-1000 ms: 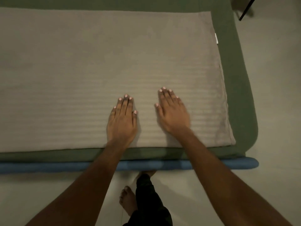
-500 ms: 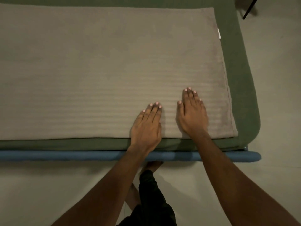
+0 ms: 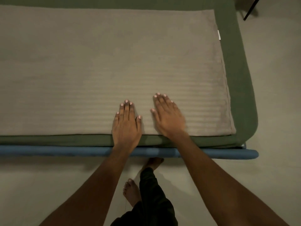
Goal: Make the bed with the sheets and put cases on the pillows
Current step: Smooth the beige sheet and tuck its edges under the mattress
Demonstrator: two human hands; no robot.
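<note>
Head | left hand point(image 3: 126, 123), right hand point(image 3: 167, 117) flat on striped sheet point(image 3: 97, 70)

place: bedroom | signs: bed point(image 3: 48, 151), green sheet point(image 3: 236, 79), striped taupe sheet point(image 3: 97, 62), bare floor point(image 3: 276, 95)

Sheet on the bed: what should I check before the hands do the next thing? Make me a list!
1. Left hand flat on the striped sheet: ok.
2. Right hand flat on it too: ok.
3. Sheet smooth where visible: ok.
4. Near edge straight along the green mattress: ok.
5. Sheet covers mattress to its right side: not ok, green shows.
6. Pillows and cases ready: cannot tell, none in view.
</note>
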